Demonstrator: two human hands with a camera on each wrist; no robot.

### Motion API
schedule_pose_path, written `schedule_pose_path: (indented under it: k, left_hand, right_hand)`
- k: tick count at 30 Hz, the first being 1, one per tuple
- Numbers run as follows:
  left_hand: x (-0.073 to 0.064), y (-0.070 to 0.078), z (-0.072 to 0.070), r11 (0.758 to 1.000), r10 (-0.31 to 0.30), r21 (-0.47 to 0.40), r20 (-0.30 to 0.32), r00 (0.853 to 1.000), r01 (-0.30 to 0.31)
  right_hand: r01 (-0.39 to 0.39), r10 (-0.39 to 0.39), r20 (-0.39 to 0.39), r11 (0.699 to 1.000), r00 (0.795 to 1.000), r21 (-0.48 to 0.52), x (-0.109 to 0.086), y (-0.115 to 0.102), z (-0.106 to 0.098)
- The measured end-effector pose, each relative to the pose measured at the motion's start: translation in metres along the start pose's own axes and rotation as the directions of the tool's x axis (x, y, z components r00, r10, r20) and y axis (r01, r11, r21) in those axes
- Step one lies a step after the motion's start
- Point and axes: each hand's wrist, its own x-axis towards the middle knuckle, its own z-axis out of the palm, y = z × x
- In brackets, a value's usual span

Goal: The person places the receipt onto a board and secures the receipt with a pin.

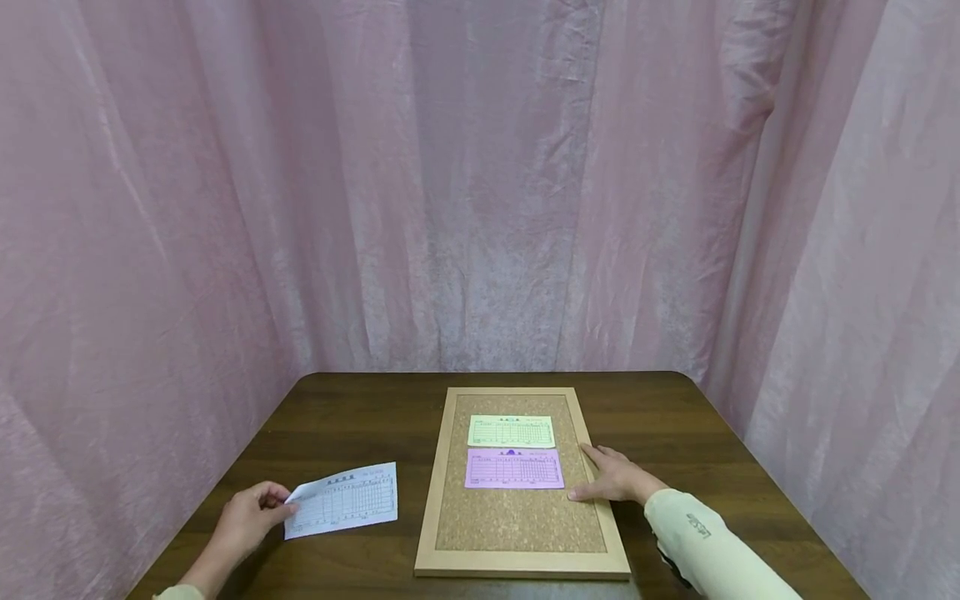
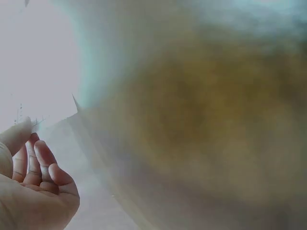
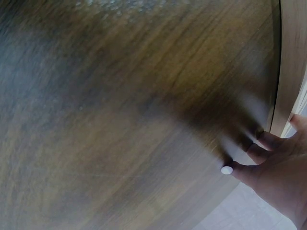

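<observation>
My left hand [image 1: 251, 517] pinches the left edge of a pale blue printed paper slip [image 1: 345, 502], left of a wood-framed corkboard [image 1: 517, 521]. In the left wrist view the slip [image 2: 43, 72] is overexposed, held by thumb and fingertips. My right hand [image 1: 618, 477] rests at the board's right side, thumb over the frame, fingers spread. In the right wrist view its fingertips touch the table beside the frame [image 3: 288, 72]. A pale green slip [image 1: 510, 431] lies on the cork, with a purple slip [image 1: 513, 468] just below it.
The board lies flat on a dark wooden table [image 1: 360, 425] with rounded far corners. Pink curtains [image 1: 495, 208] hang behind the table and along both sides.
</observation>
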Motion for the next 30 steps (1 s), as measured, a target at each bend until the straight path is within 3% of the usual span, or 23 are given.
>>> schedule_pose_path:
  k: [6,11,20,24,30]
  left_hand:
    - [0.007,0.01,-0.005,1.0,0.018,-0.015,0.001,1.0,-0.018]
    - [0.016,0.019,-0.005,0.999,-0.001,-0.044,-0.002,1.0,0.001]
    - [0.029,0.041,0.007,0.977,-0.079,-0.199,0.01,0.997,0.079]
    - [0.033,0.051,0.014,0.959,-0.082,-0.272,0.001,0.997,0.079]
    - [0.038,0.063,0.016,0.957,-0.081,-0.278,0.018,0.997,0.083]
  right_hand:
    - [-0.016,0.016,0.013,1.0,1.0,-0.002,0.001,-0.001,0.0]
    - [-0.021,0.021,0.015,1.0,1.0,-0.009,0.002,0.0,0.0]
    - [-0.001,0.002,0.006,1.0,1.0,-0.029,0.0,0.002,0.001]
    - [0.008,-0.008,0.005,1.0,1.0,-0.025,0.001,0.001,0.0]
    - [-0.001,0.001,0.009,1.0,1.0,-0.021,0.0,-0.002,-0.001]
